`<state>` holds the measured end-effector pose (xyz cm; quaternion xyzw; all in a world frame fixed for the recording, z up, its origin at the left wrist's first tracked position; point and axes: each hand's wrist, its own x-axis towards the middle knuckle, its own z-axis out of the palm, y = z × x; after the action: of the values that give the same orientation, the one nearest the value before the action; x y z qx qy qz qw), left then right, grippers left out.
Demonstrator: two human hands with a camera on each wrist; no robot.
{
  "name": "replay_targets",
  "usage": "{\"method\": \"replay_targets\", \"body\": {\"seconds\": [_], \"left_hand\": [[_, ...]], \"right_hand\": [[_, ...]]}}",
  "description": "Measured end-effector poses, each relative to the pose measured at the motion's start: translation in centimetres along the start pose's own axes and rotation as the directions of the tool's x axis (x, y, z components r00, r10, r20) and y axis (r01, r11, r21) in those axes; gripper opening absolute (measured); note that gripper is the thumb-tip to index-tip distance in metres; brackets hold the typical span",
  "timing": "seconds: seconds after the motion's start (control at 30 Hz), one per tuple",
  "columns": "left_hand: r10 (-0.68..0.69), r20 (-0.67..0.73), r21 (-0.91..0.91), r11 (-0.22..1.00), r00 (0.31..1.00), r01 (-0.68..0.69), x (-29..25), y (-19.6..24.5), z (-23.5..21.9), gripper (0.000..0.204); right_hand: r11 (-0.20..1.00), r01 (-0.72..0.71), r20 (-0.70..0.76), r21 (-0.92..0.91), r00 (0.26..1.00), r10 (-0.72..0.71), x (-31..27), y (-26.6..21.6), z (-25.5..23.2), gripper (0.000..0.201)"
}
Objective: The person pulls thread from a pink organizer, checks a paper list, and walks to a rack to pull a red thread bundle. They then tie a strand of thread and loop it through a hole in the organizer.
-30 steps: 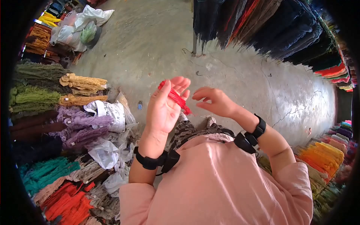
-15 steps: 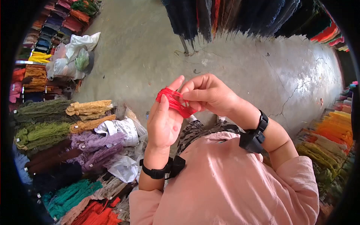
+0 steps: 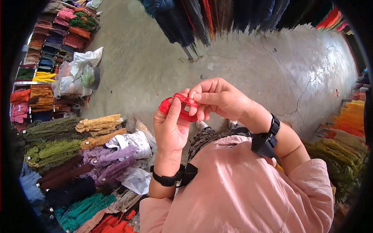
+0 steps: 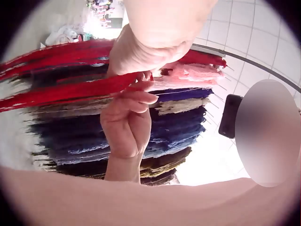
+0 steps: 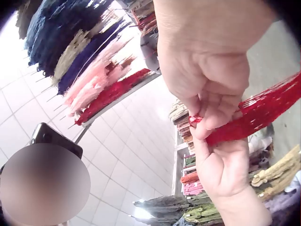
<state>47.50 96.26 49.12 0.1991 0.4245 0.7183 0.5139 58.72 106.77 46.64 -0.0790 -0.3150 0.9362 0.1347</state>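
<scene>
A skein of red yarn (image 3: 165,105) is looped over the fingers of my left hand (image 3: 169,130), whose thumb presses on it. Facing it, my right hand (image 3: 225,100) pinches a few strands at the skein's near end between thumb and fingertips. The right wrist view shows the red yarn (image 5: 268,110) hanging as a long band from the two hands, and a small red twist (image 5: 194,120) at the right fingertips. In the left wrist view the band of red yarn (image 4: 70,92) stretches off to the left from the hands.
Coloured yarn skeins, among them olive (image 3: 54,149), purple (image 3: 110,159) and teal (image 3: 83,209), lie to the left beside white plastic bags (image 3: 136,180). Dark skeins (image 3: 248,15) hang ahead over the concrete floor (image 3: 128,58). Orange and olive skeins (image 3: 330,155) lie at right.
My right hand has come in from beside the left and taken hold of strands of the red yarn. The left fingers have curled in around the skein, and the head view has shifted.
</scene>
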Motion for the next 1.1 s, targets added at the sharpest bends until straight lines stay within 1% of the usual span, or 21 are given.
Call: {"method": "replay_targets", "body": {"seconds": [0.03, 0.13, 0.23, 0.33, 0.43, 0.53, 0.63, 0.73, 0.83, 0.93, 1.03, 1.1], "left_hand": [[-0.002, 0.027, -0.005, 1.000, 1.000, 0.002, 0.0, -0.1, 0.4, 0.015], [0.040, -0.017, 0.118, 0.992, 0.999, -0.038, 0.2, -1.1, 1.5, 0.019], [0.073, -0.034, 0.132, 0.989, 0.997, -0.068, 0.3, -1.9, 3.2, 0.018], [0.048, 0.045, 0.166, 0.985, 0.998, -0.055, 0.5, -2.8, 3.9, 0.017], [0.105, 0.003, 0.100, 0.989, 0.994, -0.105, 0.7, -3.9, 5.7, 0.014], [0.076, 0.028, 0.096, 0.992, 0.997, -0.078, 1.0, -4.8, 6.9, 0.015], [0.051, 0.022, 0.104, 0.993, 0.998, -0.053, 1.2, -5.7, 8.2, 0.015], [0.009, 0.036, 0.047, 0.999, 0.999, -0.011, 1.4, -6.6, 9.1, 0.014], [-0.013, 0.053, 0.029, 1.000, 0.999, 0.011, 2.0, -7.7, 10.2, 0.014], [-0.030, 0.111, 0.063, 0.998, 0.993, 0.023, 2.2, -8.2, 11.5, 0.014], [-0.040, 0.157, 0.072, 0.997, 0.987, 0.029, 3.0, -9.3, 10.0, 0.012], [-0.094, 0.043, -0.009, 0.995, 0.995, 0.095, 3.3, -8.8, 10.5, 0.011]], "right_hand": [[1.000, 0.004, -0.002, 0.008, 1.000, -0.004, -0.3, -0.2, -0.2, 0.013], [0.999, 0.051, 0.017, -0.008, 0.999, -0.051, -1.1, -0.6, -1.0, 0.010], [0.990, 0.098, 0.006, -0.105, 0.995, -0.097, -2.0, -1.1, -1.9, 0.007], [0.989, 0.086, -0.003, -0.120, 0.996, -0.087, -3.2, -1.9, -2.8, 0.006], [0.990, 0.137, -0.023, 0.015, 0.990, -0.137, -4.5, -2.6, -3.5, 0.006], [0.987, 0.132, -0.096, 0.091, 0.988, -0.123, -5.8, -3.3, -4.2, 0.006], [0.986, 0.134, -0.090, 0.102, 0.988, -0.125, -7.1, -4.2, -5.2, 0.004], [0.981, 0.166, -0.118, 0.100, 0.981, -0.154, -8.1, -4.4, -6.2, 0.004], [0.979, 0.185, -0.099, 0.084, 0.979, -0.177, -9.1, -5.0, -6.9, 0.003], [0.985, 0.170, -0.203, 0.002, 0.965, -0.166, -9.9, -5.9, -6.9, 0.005], [0.979, 0.177, -0.164, -0.105, 0.967, -0.193, -9.6, -6.0, -7.5, 0.005], [0.984, 0.162, -0.196, -0.080, 0.965, -0.175, -9.3, -6.7, -8.1, 0.003]]}}
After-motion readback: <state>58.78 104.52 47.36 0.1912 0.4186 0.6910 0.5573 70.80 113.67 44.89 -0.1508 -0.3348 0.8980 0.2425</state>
